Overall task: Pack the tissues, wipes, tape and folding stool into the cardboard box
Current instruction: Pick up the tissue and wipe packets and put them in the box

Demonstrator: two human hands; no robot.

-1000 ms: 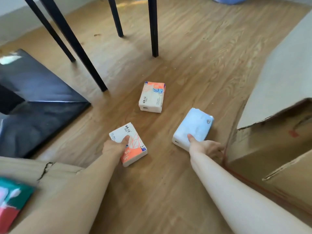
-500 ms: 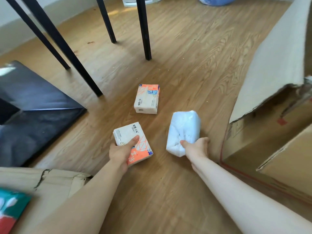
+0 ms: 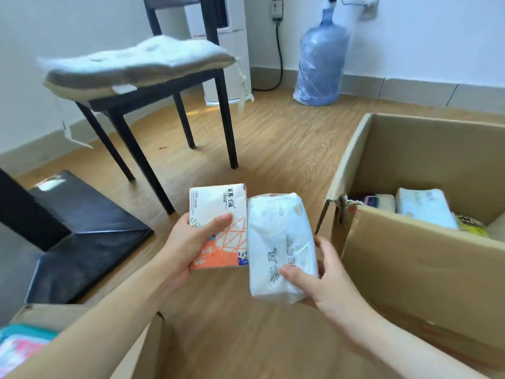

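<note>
Two bare forearms; no sleeves, no jewellery

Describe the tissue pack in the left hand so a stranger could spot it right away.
Start at the big open cardboard box on the right. Just left of it, two hands hold packs side by side. The left hand grips the tissue pack with the orange bottom; its neighbour is plain white.

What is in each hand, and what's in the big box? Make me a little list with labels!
left hand: holds the orange and white tissue pack
right hand: holds the white tissue pack
packs: side by side, up off the floor
cardboard box: open, on the person's right, some packs already inside
behind: black chair with a cushion, blue water bottle
</note>
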